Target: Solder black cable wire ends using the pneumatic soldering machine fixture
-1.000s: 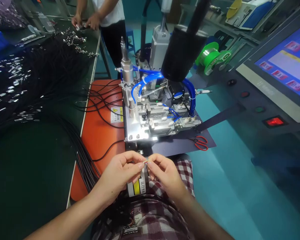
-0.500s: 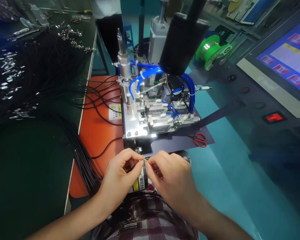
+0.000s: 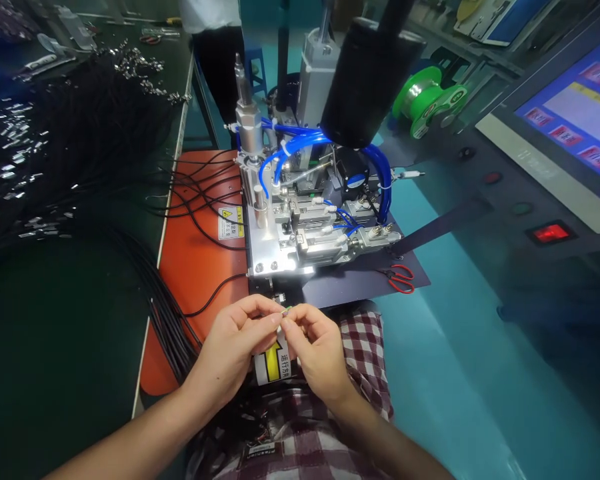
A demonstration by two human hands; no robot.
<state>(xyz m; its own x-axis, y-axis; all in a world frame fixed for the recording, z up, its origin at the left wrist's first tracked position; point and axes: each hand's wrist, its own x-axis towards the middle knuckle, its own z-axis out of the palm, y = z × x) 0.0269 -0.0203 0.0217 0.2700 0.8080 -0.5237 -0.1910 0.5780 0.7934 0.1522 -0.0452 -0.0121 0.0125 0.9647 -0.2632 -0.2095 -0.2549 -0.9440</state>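
Close in front of the machine, my left hand (image 3: 237, 337) and my right hand (image 3: 320, 343) meet fingertip to fingertip. Each is closed in a pinch on thin wires (image 3: 287, 311), of which only a small green bit shows between the fingers. Behind the fingertips lies the front edge of a metal soldering-type machine (image 3: 275, 250) with blue air tubes (image 3: 300, 141). Just below the hands is a white label with a yellow arrow (image 3: 273, 363). How the wires run inside the fingers is hidden.
Black cables (image 3: 167, 333) hang in a bundle over an orange board (image 3: 200, 247) at left. More cables with shiny ends (image 3: 25, 167) pile on the dark table. Red-handled scissors (image 3: 401, 279) lie right of the machine, near a green solder spool (image 3: 425, 103) and a control screen (image 3: 575, 120). A person stands behind.
My right hand has drawn in to the left, its fingers now pressed against those of my left hand. Less of the thin wires shows between them.
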